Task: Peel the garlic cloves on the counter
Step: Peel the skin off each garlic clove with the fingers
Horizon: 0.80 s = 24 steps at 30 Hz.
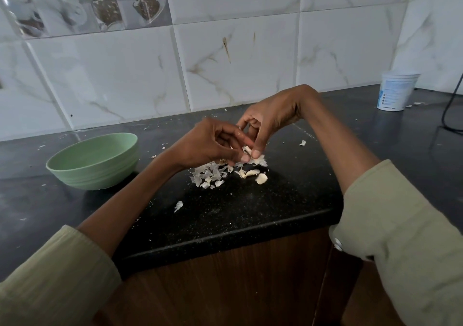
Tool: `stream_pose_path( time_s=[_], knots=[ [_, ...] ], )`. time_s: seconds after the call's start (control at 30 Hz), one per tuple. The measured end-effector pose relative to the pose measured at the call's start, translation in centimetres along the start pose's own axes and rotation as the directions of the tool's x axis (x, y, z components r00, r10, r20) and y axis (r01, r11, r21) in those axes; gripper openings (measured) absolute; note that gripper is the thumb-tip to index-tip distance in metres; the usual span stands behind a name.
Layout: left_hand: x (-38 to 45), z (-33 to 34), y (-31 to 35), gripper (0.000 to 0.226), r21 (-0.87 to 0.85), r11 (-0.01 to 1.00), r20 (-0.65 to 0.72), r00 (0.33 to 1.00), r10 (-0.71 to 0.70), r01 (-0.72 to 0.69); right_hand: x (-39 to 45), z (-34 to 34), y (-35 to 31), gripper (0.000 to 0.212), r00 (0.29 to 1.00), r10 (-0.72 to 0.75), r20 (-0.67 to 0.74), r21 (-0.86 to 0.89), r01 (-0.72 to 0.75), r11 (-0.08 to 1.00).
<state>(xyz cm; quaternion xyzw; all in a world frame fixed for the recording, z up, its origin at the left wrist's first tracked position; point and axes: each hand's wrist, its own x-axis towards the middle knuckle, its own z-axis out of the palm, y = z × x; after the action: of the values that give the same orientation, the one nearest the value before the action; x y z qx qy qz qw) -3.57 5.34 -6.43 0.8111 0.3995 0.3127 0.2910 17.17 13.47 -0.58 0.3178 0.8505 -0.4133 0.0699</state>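
Far left on my feed, a green bowl (94, 161) sits on the dark tabletop (250, 213), well apart from the work; I can't see inside it from this angle. Moving right, one stray flake of skin (178, 206) lies alone near the front edge. Then the pile of papery skins (209, 175), just beneath my left hand (208, 145), whose wrist covers the pile's far edge. That left grip is curled closed, fingertips pinched on a garlic clove (248, 150) held just above the tabletop. The right hand (270, 117) meets it from above, thumb and forefinger nipped shut on the same clove and its loose skin; the fingers hide most of the clove, so how much is peeled I can't tell. Below the hands, three loose cloves (253, 174) rest on the tabletop beside the skins. Another scrap (303, 143) lies right of the hands. Far right, a white tub (398, 91) stands by the tiled wall (238, 62), and a black cable (448, 110) runs out of frame.
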Motion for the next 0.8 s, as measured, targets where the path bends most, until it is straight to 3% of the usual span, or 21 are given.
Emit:
stream_pose_path(
  time_s=[0.27,0.57,0.7,0.8],
  knots=[
    [0.1,-0.1,-0.5,0.032,0.158,0.987,-0.075,0.997,0.025,-0.013,-0.2,-0.2,0.1,0.061,0.998,0.057,0.005,-0.044,-0.057,0.997],
    [0.1,-0.8,-0.4,0.014,0.244,0.97,-0.244,0.968,0.064,-0.003,1.0,-0.6,0.7,0.055,0.978,-0.115,-0.172,0.026,0.121,0.992],
    [-0.2,-2.5,-1.6,0.004,0.524,0.843,-0.24,0.971,0.008,0.123,1.4,-0.8,1.3,0.037,0.976,-0.058,-0.211,-0.098,0.038,0.994],
    [-0.4,-2.8,-1.7,0.013,0.598,0.774,-0.275,0.961,-0.045,0.207,2.1,-0.3,1.5,0.026,0.983,0.012,-0.184,-0.155,-0.041,0.987]
  ],
)
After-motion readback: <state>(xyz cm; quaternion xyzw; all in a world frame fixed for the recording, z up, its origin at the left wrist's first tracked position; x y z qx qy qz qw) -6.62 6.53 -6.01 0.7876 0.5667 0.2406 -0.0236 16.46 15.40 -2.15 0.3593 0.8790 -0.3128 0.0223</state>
